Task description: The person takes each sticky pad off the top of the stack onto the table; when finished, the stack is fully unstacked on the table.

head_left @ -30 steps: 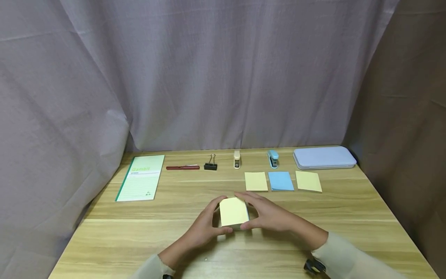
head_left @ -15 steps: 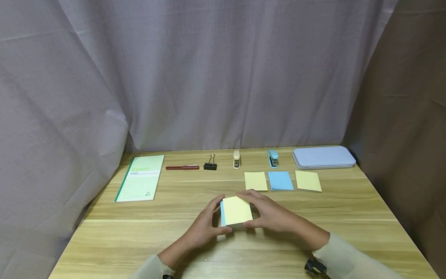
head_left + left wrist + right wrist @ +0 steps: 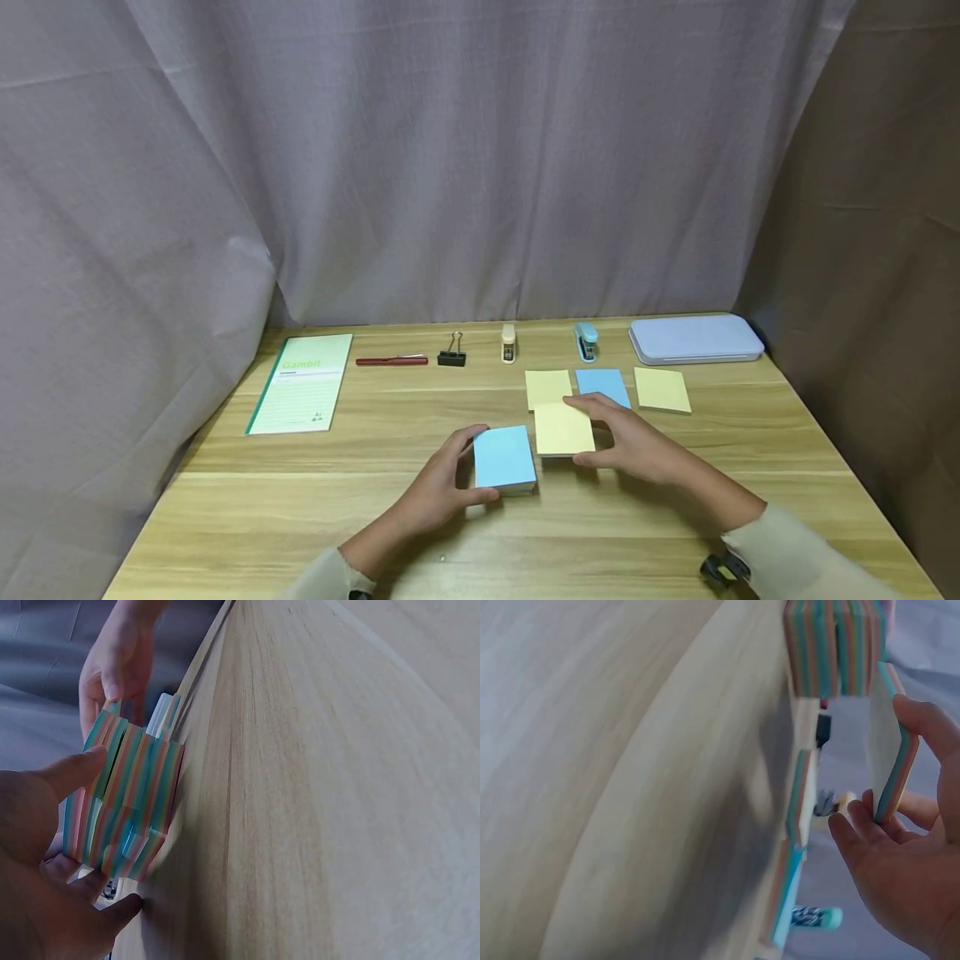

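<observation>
A multicoloured note block [image 3: 505,460], blue sheet uppermost, is gripped mid-table by the left hand [image 3: 438,492]; a thin yellow-topped wad [image 3: 564,430] is pinched just beside it by the right hand [image 3: 637,446].

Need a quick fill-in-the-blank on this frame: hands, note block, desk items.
The left hand grips the note block, whose top sheet is ____.
The right hand holds a slice of notes with a ____ top.
The black binder clip lies between the red pen and the ____ stapler.

Missing: blue; yellow; beige
</observation>
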Demonstrator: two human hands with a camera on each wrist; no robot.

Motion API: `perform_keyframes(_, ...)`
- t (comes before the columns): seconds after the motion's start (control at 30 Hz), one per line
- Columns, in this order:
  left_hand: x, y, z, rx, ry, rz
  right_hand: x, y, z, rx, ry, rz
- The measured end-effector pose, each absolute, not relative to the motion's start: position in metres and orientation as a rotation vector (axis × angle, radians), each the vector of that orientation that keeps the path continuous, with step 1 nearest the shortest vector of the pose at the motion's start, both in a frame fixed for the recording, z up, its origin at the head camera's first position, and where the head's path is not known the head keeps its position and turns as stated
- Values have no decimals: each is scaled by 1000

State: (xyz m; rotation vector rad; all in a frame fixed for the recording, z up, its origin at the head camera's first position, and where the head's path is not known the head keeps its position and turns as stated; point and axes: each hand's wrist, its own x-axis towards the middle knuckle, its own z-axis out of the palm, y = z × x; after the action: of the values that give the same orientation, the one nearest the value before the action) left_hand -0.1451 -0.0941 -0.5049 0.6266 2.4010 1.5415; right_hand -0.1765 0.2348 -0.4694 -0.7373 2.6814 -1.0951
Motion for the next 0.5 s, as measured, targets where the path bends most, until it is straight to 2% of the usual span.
perform_keyframes(0.3, -146, -95, -507, 634, 2402, 1531, -185, 236, -494, -770, 2688, -1002)
perform_keyframes(0.5, -146, -95, -506, 628, 2396, 1521, -183, 234, -497, -761, 2676, -948)
